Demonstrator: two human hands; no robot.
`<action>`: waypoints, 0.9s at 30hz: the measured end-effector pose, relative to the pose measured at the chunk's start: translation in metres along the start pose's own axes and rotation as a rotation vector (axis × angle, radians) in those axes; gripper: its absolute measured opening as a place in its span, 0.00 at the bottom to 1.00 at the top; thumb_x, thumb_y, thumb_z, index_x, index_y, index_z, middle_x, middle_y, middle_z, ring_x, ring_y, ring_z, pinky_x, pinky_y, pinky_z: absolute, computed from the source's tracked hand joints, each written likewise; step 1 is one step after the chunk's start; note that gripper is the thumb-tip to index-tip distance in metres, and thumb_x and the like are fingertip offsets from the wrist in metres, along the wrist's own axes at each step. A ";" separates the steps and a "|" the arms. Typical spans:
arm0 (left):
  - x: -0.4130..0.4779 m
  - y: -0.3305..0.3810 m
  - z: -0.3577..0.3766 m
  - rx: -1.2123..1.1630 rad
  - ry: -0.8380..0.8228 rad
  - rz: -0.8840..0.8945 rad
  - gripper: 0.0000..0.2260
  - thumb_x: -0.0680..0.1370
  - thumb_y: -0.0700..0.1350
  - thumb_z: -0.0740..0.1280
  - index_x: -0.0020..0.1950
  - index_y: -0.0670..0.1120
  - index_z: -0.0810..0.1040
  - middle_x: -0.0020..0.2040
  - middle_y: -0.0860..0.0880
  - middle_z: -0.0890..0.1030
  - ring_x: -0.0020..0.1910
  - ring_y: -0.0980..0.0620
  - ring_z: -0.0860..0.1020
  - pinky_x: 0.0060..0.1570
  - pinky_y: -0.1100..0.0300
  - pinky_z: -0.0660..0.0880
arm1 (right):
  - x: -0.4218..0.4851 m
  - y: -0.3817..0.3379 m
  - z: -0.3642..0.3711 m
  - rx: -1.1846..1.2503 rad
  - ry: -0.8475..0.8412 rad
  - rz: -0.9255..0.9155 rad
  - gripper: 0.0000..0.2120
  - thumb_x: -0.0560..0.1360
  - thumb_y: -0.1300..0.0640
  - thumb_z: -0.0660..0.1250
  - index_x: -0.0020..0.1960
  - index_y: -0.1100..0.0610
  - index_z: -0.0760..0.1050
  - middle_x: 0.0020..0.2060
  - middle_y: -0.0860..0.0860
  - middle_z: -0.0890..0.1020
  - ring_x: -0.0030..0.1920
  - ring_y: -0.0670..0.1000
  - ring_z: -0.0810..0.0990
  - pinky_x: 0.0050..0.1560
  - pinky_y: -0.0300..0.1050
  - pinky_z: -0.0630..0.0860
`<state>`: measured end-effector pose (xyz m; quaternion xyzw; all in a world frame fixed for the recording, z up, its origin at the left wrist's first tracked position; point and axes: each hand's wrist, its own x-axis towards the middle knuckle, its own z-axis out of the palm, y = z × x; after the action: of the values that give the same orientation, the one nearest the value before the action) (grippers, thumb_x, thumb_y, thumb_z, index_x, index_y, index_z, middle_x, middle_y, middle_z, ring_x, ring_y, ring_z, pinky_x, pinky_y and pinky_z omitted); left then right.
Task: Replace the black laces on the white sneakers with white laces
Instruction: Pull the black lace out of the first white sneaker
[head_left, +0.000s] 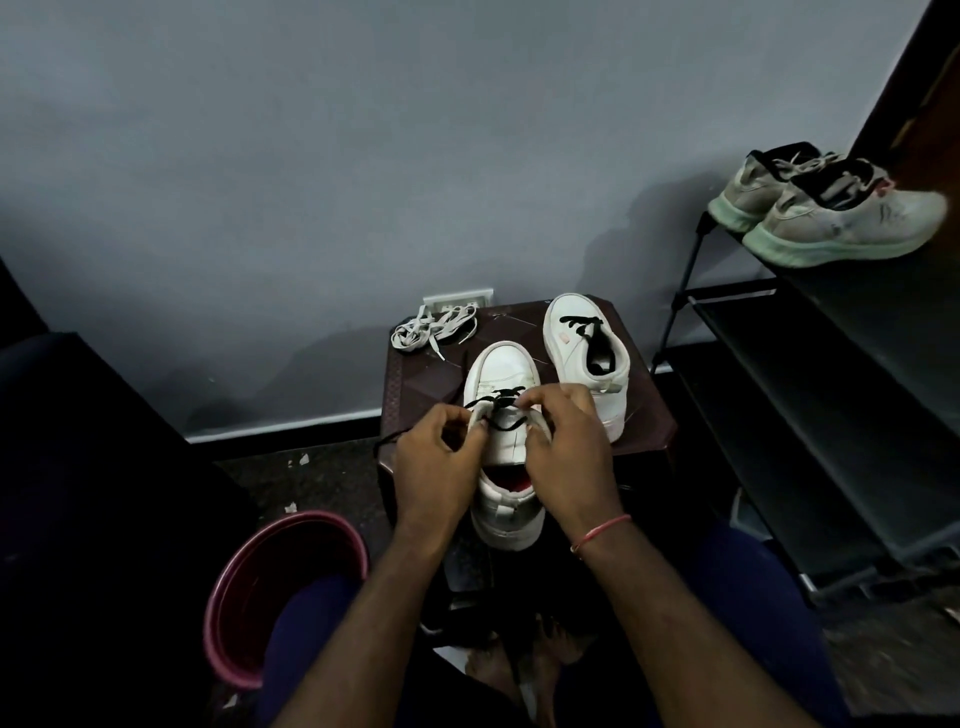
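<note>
Two white sneakers stand on a dark brown stool (649, 431). The near sneaker (506, 374) points away from me, its black lace (501, 402) partly loosened, one end trailing off to the left. My left hand (439, 462) grips the sneaker's left eyelet edge with curled fingers. My right hand (563, 447) pinches the black lace at the right eyelets. The far sneaker (584, 353) sits behind to the right, still threaded with a black lace. A bundle of white laces (434, 330) lies at the stool's back left corner.
A pink bucket (283, 592) stands on the floor at my lower left. A black shoe rack (831, 415) rises at the right, with a pair of worn pale running shoes (841, 218) on its top shelf. A grey wall and a socket plate are behind the stool.
</note>
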<state>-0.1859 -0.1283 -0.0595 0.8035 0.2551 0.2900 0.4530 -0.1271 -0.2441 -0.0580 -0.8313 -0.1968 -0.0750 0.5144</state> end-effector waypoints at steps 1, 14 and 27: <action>0.000 0.000 0.000 0.000 0.001 0.010 0.03 0.72 0.47 0.73 0.41 0.51 0.81 0.33 0.56 0.81 0.33 0.62 0.78 0.33 0.68 0.72 | 0.001 -0.004 0.001 -0.066 -0.034 -0.038 0.15 0.69 0.69 0.64 0.48 0.51 0.79 0.55 0.50 0.74 0.56 0.49 0.75 0.59 0.44 0.73; 0.006 -0.006 0.004 -0.136 -0.045 0.001 0.05 0.73 0.43 0.73 0.46 0.53 0.83 0.36 0.52 0.83 0.37 0.50 0.81 0.39 0.54 0.78 | 0.024 -0.007 -0.002 0.351 0.166 0.292 0.04 0.74 0.60 0.69 0.40 0.57 0.76 0.36 0.51 0.82 0.40 0.52 0.79 0.44 0.44 0.74; 0.007 -0.006 0.011 -0.222 -0.082 -0.072 0.09 0.69 0.50 0.70 0.48 0.54 0.82 0.38 0.46 0.83 0.40 0.44 0.82 0.43 0.46 0.80 | 0.030 -0.023 -0.013 -0.173 -0.253 -0.113 0.14 0.70 0.58 0.67 0.55 0.52 0.79 0.53 0.49 0.80 0.57 0.52 0.75 0.59 0.50 0.73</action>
<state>-0.1746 -0.1274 -0.0678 0.7499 0.2313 0.2668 0.5595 -0.1081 -0.2387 -0.0229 -0.8630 -0.2991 -0.0154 0.4069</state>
